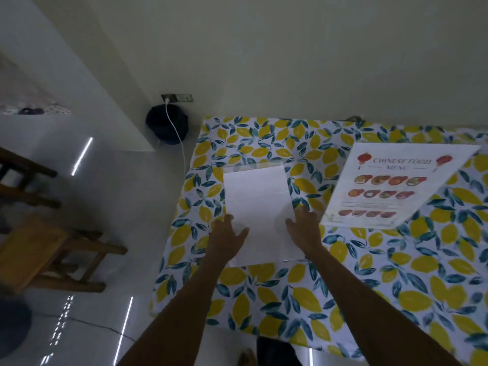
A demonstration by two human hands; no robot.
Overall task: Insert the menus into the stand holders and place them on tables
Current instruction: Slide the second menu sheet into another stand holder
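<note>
Reaching forward with both arms, you have your hands on a clear holder [257, 215] lying flat on the table [343, 299], a white sheet [257, 196] inside or on it with its blank side up; which one, I cannot tell. Nearest the camera, a bare foot [247, 357] shows at the bottom edge below the table. Your left hand [228, 240] rests on the holder's left near corner, fingers spread and flat, thumb out over the sheet, not pinching anything. Your right hand [303, 224] sits at the right edge of the sheet, fingers loosely splayed, touching the edge; whether it grips the edge cannot be told. The holder's clear rim shows just past the sheet's far end and along its near edge. To the right, apart from the holder, a printed menu [390, 186] lies flat and angled on the lemon-print cloth, headed "Chinese Food Menu" with rows of dish pictures. Left of the table, wooden chairs [45, 249] stand on the shiny white floor. Farther back, a dark bin [166, 124] sits in the corner by the wall, a white cable [175, 130] running down across it from a socket [177, 97].
</note>
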